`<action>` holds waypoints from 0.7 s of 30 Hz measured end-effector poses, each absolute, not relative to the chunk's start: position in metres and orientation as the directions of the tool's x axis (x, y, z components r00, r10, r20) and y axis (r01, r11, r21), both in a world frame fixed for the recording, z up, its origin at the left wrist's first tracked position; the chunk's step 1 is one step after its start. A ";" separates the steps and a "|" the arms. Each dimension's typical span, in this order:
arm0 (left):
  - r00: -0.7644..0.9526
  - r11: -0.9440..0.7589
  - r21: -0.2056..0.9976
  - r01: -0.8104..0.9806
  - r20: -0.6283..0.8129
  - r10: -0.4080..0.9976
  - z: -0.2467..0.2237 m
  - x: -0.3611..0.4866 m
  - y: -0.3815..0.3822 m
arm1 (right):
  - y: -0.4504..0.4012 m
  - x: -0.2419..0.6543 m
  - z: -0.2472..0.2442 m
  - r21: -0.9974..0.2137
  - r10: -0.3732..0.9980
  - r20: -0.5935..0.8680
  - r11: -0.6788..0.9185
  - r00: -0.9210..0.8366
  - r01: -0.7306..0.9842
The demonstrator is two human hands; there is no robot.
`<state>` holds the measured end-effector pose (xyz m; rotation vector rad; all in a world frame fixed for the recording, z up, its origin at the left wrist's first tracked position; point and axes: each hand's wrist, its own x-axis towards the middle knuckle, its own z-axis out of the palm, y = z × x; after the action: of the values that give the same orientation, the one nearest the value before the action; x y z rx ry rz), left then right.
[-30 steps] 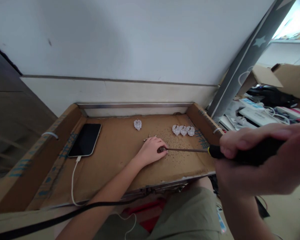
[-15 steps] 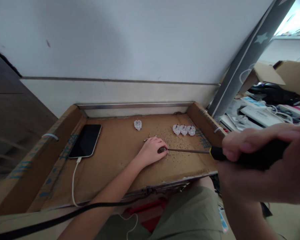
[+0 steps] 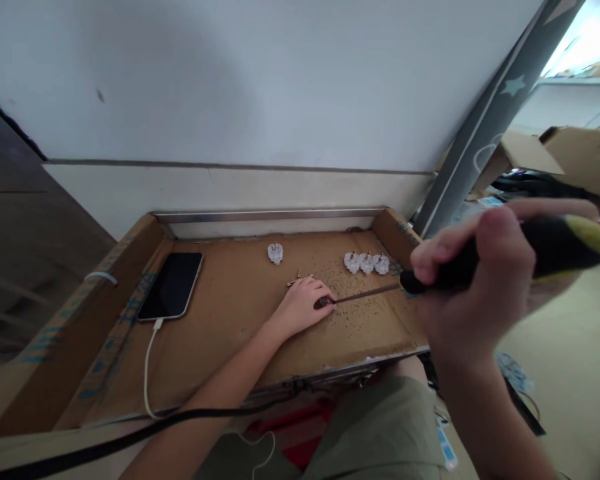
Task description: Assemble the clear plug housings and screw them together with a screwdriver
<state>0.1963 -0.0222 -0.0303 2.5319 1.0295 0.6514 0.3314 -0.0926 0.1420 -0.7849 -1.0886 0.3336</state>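
Note:
My right hand (image 3: 480, 280) is wrapped round the black and yellow handle of a long screwdriver (image 3: 367, 293), raised over the tray's right side. The thin shaft slants down to the left, its tip at the fingertips of my left hand (image 3: 304, 303). That hand rests low on the cardboard, closed on a small dark piece (image 3: 323, 302) mostly hidden by the fingers. Small metal pins (image 3: 294, 280) lie just beyond the knuckles. A clear plug piece (image 3: 275, 252) with prongs up sits behind, and three similar clear plug pieces (image 3: 366, 262) stand in a row at the right.
The cardboard tray (image 3: 220, 347) has raised sides and many dark specks near its middle right. A phone (image 3: 171, 285) lies at the left, with a white cable (image 3: 147, 373) plugged in. A black cord (image 3: 130, 437) crosses in front. Behind is a white wall (image 3: 260, 87).
My right hand has tilted the screwdriver handle upward and shifted slightly left, so the shaft slopes more. My left hand stays in place with the dark piece.

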 end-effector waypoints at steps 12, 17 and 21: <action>0.630 -0.673 0.493 0.551 0.283 0.723 -0.032 0.197 -0.022 | -0.045 0.366 0.171 -0.893 0.826 0.434 0.341 -0.361 -0.293; 0.628 -0.664 0.505 0.552 0.272 0.729 -0.032 0.197 -0.021 | -0.031 0.365 0.169 -0.885 0.649 0.458 0.270 -0.607 -0.379; 0.630 -0.669 0.508 0.542 0.282 0.724 -0.033 0.196 -0.021 | -0.022 0.368 0.167 -0.879 0.517 0.471 0.205 -0.715 -0.430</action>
<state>0.1962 -0.0214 -0.0328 2.4771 1.0077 0.6670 0.3677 -0.0219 0.1672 -0.0817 -1.7369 1.6107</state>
